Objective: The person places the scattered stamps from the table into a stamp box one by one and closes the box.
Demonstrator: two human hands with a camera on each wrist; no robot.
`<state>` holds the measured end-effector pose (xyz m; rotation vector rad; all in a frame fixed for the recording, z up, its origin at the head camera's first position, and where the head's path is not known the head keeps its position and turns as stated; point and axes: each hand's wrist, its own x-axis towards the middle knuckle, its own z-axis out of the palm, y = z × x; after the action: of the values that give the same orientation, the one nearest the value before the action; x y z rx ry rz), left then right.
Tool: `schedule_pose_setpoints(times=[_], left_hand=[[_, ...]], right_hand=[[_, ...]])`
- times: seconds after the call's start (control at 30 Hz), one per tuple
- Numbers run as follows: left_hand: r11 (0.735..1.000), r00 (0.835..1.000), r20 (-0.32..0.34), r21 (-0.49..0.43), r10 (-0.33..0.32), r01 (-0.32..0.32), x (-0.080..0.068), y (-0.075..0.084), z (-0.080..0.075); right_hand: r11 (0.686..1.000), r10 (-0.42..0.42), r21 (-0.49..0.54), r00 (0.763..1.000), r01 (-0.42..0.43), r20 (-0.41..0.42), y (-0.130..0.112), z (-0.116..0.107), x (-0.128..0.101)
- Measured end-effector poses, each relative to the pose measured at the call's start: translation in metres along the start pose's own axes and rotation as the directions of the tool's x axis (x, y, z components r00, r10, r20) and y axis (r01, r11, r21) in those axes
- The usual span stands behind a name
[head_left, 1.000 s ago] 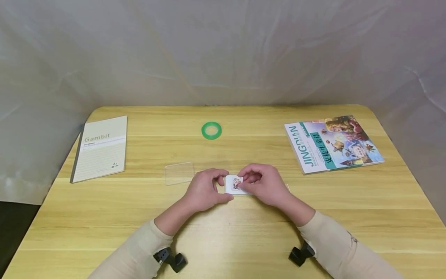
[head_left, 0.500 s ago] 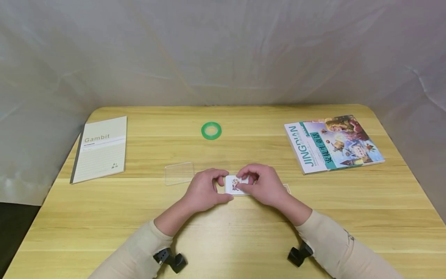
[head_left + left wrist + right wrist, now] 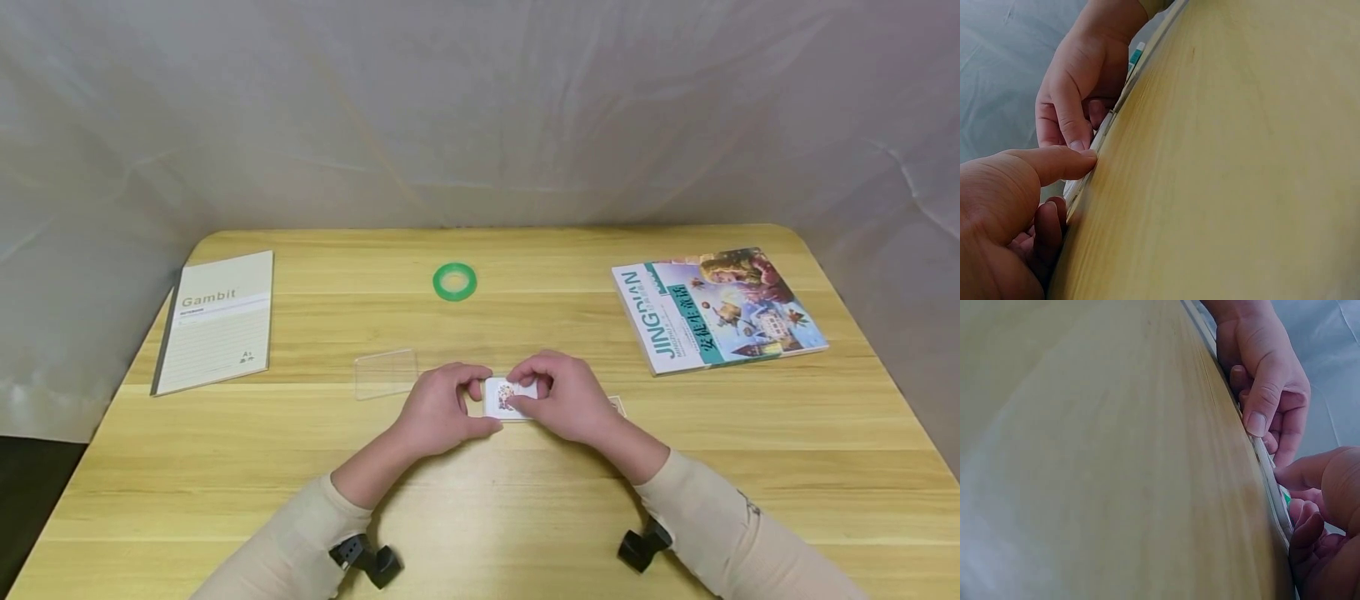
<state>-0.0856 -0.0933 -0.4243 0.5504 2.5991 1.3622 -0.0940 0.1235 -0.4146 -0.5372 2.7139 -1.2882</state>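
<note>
L hand (image 3: 437, 411) & R hand (image 3: 567, 398) pinch card (image 3: 507, 397) flat on table (image 3: 480, 500), long axis left-right.

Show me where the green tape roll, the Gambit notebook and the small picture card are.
green tape roll (image 3: 455, 281): head view, on the ring's green band.
Gambit notebook (image 3: 217, 321): head view, middle of the lined cover.
small picture card (image 3: 504, 397): head view, on its printed face between both hands.

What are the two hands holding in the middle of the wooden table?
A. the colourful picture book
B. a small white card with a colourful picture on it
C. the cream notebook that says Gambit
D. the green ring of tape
B: the left hand and right hand both pinch the small white card with a colourful picture; the other things lie apart, untouched.
</note>
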Motion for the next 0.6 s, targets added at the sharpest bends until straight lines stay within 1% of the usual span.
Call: schedule_pose_setpoints(times=[0.2, 0.6], left_hand=[[1.000, 1.000, -0.001, -0.004, -0.005, 0.005, -0.0001, 0.0007, -0.0003], [1.000, 1.000, -0.001, 0.004, 0.001, -0.001, -0.0001, 0.0009, -0.0004]], right_hand=[[1.000, -0.003, -0.021, 1.000, 0.003, 0.011, -0.0008, -0.0006, 0.0012], [1.000, -0.002, -0.030, 1.000, 0.002, 0.005, -0.0018, -0.0009, 0.0014]])
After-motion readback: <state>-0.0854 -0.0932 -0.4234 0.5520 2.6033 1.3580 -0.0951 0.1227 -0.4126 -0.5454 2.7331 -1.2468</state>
